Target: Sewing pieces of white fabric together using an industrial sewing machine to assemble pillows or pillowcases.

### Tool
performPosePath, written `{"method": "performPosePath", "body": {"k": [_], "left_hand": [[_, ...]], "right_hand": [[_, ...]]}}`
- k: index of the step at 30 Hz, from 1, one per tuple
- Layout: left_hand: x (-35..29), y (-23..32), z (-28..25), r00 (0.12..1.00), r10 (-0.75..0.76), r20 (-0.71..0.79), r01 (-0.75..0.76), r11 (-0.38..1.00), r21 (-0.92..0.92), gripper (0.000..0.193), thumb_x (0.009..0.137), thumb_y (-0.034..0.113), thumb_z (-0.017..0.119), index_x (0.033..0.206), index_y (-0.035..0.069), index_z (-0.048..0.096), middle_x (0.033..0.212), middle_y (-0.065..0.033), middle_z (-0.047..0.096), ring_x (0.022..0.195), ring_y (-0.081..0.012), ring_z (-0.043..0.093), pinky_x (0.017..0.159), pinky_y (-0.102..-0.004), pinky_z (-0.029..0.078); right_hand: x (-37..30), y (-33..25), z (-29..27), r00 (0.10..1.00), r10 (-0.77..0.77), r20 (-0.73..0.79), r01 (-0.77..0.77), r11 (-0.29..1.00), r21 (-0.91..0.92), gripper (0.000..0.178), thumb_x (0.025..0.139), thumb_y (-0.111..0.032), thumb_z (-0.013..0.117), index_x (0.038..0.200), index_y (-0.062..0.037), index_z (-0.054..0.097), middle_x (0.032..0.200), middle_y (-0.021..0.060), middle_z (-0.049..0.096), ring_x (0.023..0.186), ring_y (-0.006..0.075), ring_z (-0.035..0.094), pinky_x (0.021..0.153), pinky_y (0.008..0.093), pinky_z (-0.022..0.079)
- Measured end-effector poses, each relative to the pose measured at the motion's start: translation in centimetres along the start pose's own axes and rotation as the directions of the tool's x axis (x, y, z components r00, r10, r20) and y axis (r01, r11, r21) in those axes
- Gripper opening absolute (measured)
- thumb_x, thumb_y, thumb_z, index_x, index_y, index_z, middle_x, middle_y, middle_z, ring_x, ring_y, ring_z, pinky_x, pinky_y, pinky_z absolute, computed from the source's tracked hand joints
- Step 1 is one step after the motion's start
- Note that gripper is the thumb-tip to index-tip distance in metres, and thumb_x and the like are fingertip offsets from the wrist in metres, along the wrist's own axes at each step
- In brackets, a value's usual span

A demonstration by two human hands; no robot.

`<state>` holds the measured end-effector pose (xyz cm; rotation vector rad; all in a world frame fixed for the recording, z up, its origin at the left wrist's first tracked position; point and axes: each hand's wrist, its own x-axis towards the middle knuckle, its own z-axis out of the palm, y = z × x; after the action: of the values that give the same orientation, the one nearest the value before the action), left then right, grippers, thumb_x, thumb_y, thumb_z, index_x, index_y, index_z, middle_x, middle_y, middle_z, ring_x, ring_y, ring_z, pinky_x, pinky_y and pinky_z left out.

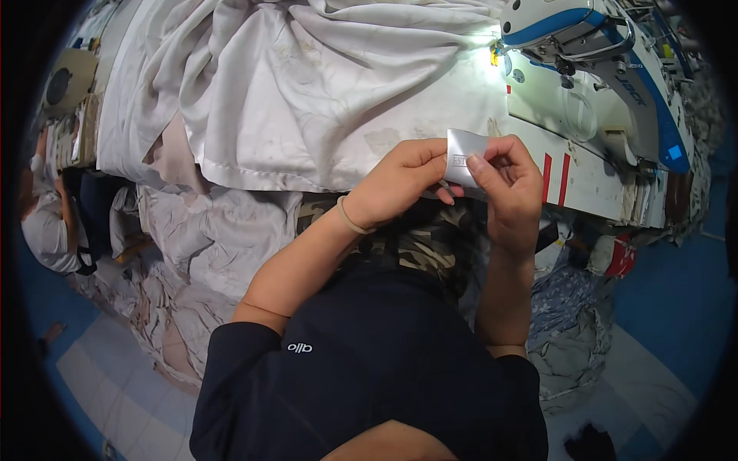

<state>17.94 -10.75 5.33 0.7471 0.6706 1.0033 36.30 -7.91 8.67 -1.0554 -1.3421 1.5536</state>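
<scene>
A small, shiny white fabric label (467,143) with dark print is held up between my two hands, just over the table's front edge. My left hand (403,175) pinches its left side, with the fingers curled behind it. My right hand (509,178) has its thumb pressed on the lower right corner and its fingers bent behind. Beyond the hands, a large pale grey-white cloth (307,84) lies in folds across the table. To the upper right stands a white and blue sewing machine (569,34), its lamp lighting the cloth by the needle.
Red stripes (556,178) mark the table's right part. Crumpled light fabric (207,238) hangs below the front edge at left, and a patterned grey heap (573,323) lies at right. Another person (54,223) sits at far left. Blue and white floor (661,330) shows at right.
</scene>
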Motion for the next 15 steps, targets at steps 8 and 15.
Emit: {"method": "performPosePath", "body": {"k": [8, 15], "left_hand": [[0.1, -1.4, 0.9, 0.965, 0.19, -0.179, -0.171, 0.979, 0.113, 0.012, 0.099, 0.005, 0.065, 0.109, -0.002, 0.063, 0.1, -0.0032, 0.067, 0.09, -0.0106, 0.065, 0.079, -0.0262, 0.056], [0.0, -0.3, 1.0, 0.908, 0.408, -0.095, -0.257, 0.721, 0.644, 0.015, 0.099, 0.004, 0.067, 0.113, -0.001, 0.066, 0.107, -0.003, 0.067, 0.094, -0.0086, 0.063, 0.085, -0.0254, 0.053]], "right_hand": [[-0.3, 0.4, 1.3, 0.987, -0.009, -0.16, 0.047, 0.971, 0.235, 0.043, 0.091, 0.005, 0.067, 0.131, 0.0031, 0.052, 0.113, 0.0104, 0.061, 0.103, 0.0145, 0.059, 0.096, 0.0289, 0.046], [-0.4, 0.6, -0.7, 0.993, -0.055, -0.104, 0.059, 0.998, 0.03, 0.036, 0.093, 0.006, 0.067, 0.128, 0.0067, 0.058, 0.11, 0.009, 0.065, 0.101, 0.012, 0.061, 0.093, 0.0239, 0.048]]}}
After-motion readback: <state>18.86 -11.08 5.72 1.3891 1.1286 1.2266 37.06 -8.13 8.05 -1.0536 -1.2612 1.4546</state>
